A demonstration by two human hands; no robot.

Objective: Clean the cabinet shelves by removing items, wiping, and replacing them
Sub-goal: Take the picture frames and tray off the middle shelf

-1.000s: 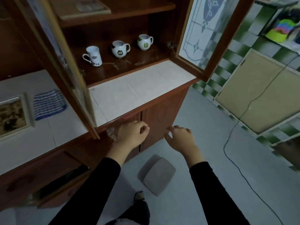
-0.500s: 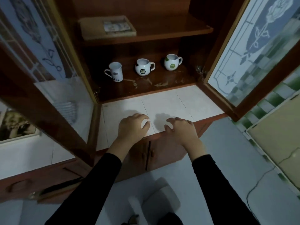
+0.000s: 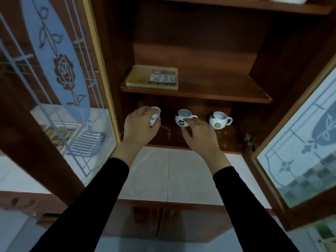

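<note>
On the bottom shelf (image 3: 227, 136), toward its left end: the left mug (image 3: 156, 113), white, only its rim and right side showing. My left hand (image 3: 139, 128) covers the rest, fingers curled round the body and gripping it. I cannot tell if the base rests on the wood.

Shelf middle: the middle mug (image 3: 181, 120), round, white, with a green badge facing me and its handle pointing right. My right hand (image 3: 200, 135) is up against it. The index finger (image 3: 189, 120) lies across the mug by the handle, and the thumb sits low near its base. The other fingers are loosely bent, away from the mug. Contact is certain; whether the grip has closed I cannot tell.

Toward the shelf's right end: the right mug (image 3: 218, 120), same round shape and badge, handle to the right. It stands upright, apart from both hands. The wood in front of the mugs is blotched with pale marks.

Middle shelf (image 3: 218, 90), left half: a flat tan tray (image 3: 138, 77) with a printed card (image 3: 162, 77) lying on its right part.

Both glass doors stand open, the left door (image 3: 60, 73) with a rose pattern and the right door (image 3: 298, 157) with frosted panes. A striped cloth (image 3: 85, 142) shows through the left door's glass.

Below the shelf's front edge is the tiled worktop (image 3: 151, 175), with both black sleeves (image 3: 101, 197) crossing over it.
</note>
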